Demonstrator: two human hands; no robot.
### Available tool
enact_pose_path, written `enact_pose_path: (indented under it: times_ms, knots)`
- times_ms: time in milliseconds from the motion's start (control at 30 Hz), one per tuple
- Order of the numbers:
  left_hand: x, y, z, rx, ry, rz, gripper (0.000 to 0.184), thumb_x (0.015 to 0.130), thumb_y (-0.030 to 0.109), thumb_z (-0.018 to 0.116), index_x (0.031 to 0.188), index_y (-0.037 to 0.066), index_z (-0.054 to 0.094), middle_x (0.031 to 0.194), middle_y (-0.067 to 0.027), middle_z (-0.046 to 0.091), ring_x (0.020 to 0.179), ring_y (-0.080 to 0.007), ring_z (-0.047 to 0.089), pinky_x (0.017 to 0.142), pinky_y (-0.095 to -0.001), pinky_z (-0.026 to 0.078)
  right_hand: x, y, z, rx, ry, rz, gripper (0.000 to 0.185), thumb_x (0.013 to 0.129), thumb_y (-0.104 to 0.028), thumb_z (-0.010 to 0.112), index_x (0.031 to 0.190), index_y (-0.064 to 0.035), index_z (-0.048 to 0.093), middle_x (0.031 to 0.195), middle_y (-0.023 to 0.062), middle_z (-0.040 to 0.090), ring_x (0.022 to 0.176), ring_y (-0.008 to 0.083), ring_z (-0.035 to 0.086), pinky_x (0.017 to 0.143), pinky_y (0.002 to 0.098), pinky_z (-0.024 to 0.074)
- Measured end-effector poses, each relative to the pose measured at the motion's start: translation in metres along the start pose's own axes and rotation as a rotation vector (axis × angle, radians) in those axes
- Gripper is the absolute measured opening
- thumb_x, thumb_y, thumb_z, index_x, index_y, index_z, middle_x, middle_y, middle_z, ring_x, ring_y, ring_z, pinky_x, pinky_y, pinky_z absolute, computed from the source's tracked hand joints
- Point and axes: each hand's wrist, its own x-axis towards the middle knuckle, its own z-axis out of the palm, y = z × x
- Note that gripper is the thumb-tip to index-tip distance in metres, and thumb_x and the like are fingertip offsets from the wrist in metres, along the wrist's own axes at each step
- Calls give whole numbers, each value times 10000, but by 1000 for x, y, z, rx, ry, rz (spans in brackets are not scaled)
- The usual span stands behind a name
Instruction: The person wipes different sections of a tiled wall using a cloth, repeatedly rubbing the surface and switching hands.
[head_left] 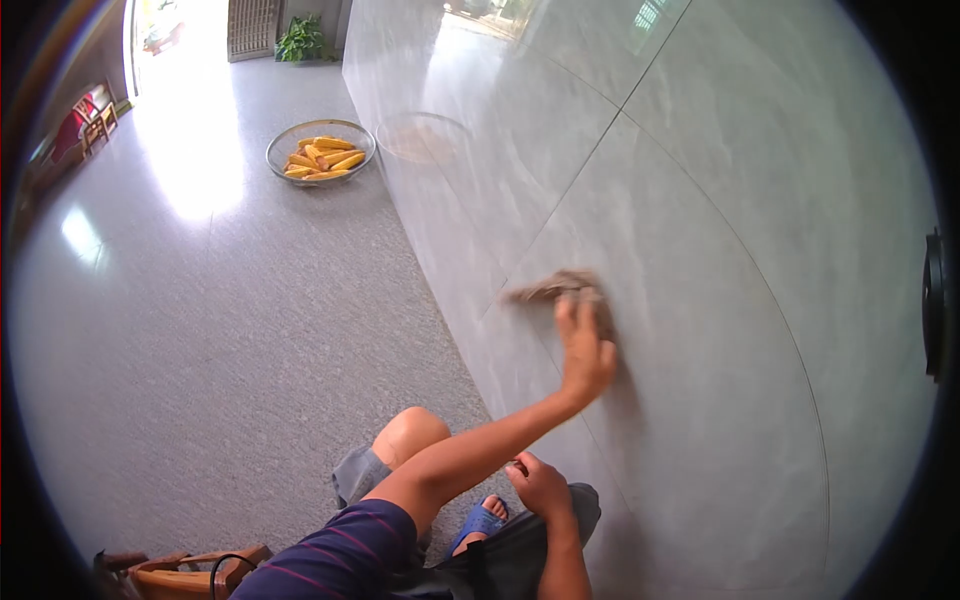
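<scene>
The left hand (pixel 585 350) is near the middle of the view, toward 3 o'clock. Its grip pinches a crumpled, brown-grey cloth (pixel 572 283) with bent fingers and holds it up against a shiny, pale grey tile wall (pixel 720 330). The cloth is blurry, and one end of it pokes out toward 9 o'clock. Thin dark lines run between the tiles.

The right hand (pixel 543 487) is down near 6 o'clock, by the person's knee in dark grey cloth. Its fingers are curled, but I cannot tell if its grip has something in it. Just below, at 6 o'clock, is a blue plastic sandal (pixel 478 522) on a foot.

Up between 10 and 11 o'clock, a round, see-through bowl (pixel 276 165) of yellow corn cobs (pixel 322 158) sits on the speckled grey floor (pixel 250 330), close to the wall. A leafy green plant (pixel 299 40) is at 11 o'clock, farther away.
</scene>
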Motion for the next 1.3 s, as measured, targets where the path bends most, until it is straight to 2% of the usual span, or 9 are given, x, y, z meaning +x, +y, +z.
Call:
enact_pose_path:
  times_ms: [133, 267, 333, 533, 633, 933, 1033, 1167, 1300]
  knots:
    - [-6, 48, -13, -142, -288, 516, 725, 657, -32, 534, 1377, 38, 474, 1436, -252, 289, 1403, -491, 196, 1177, -510, 185, -2, -4, -2, -58, 21, -52, 320, 881, -330, 578, 1109, -114, 636, 978, 135, 700, 928, 356, 659, 801, 455, 518]
    - [-27, 16, -3, 22, -212, 700, 707, 593, 132, 655, 1292, 75, 572, 1346, -214, 379, 1369, -439, 284, 1165, -578, 187, -4, -4, -4, -134, -29, 28, 330, 884, -342, 571, 1113, -113, 635, 993, 141, 697, 948, 351, 655, 811, 451, 514]
    - [-29, -21, 4, 80, -187, 633, 687, 621, 250, 690, 1276, 83, 568, 1348, -184, 387, 1357, -435, 278, 1148, -611, 172, -5, -2, -6, -103, -18, 33, 333, 887, -344, 567, 1119, -115, 634, 1002, 135, 699, 956, 338, 659, 819, 441, 514]
    - [-5, -33, -6, 110, -125, 171, 638, 790, 134, 542, 1395, 6, 388, 1377, -287, 308, 1332, -457, 226, 1141, -493, 198, -7, 10, -2, 41, 12, -82, 342, 892, -328, 574, 1152, -112, 626, 978, 121, 707, 925, 307, 676, 795, 389, 522]
    - [11, -40, -1, -103, 128, -317, 568, 770, 63, 500, 1303, -106, 398, 1408, -286, 258, 1303, -450, 273, 1129, -450, 215, -9, 9, -1, 35, 6, -80, 333, 894, -321, 573, 1150, -115, 627, 980, 121, 706, 926, 308, 675, 795, 389, 522]
    - [-33, 50, -4, -115, -348, 529, 638, 651, -35, 574, 1283, -12, 499, 1416, -290, 306, 1349, -508, 268, 1154, -488, 239, -14, -2, -9, -63, 4, -53, 309, 902, -355, 544, 997, -84, 659, 778, 134, 708, 738, 314, 699, 737, 410, 539]
    - [-47, 56, -3, -13, -467, 864, 579, 651, 79, 663, 1227, 105, 603, 1403, -150, 414, 1294, -395, 416, 1082, -489, 361, -6, 20, 7, -91, 122, -185, 316, 903, -363, 541, 898, -71, 662, 679, 126, 687, 689, 309, 695, 710, 422, 541]
    - [-51, 0, 3, 89, -407, 813, 457, 679, 251, 711, 1132, 248, 653, 1337, -105, 478, 1221, -344, 482, 987, -440, 410, -14, -6, -13, -53, -41, -17, 323, 908, -349, 535, 1057, -79, 631, 828, 131, 716, 734, 309, 697, 725, 413, 539]
    - [-16, -19, -6, 182, -161, 318, 577, 774, 222, 633, 1288, 14, 475, 1424, -295, 275, 1329, -456, 288, 1096, -516, 276, -13, 7, -6, 19, -15, -74, 353, 906, -346, 545, 1157, -107, 608, 961, 117, 716, 851, 300, 694, 782, 388, 530]
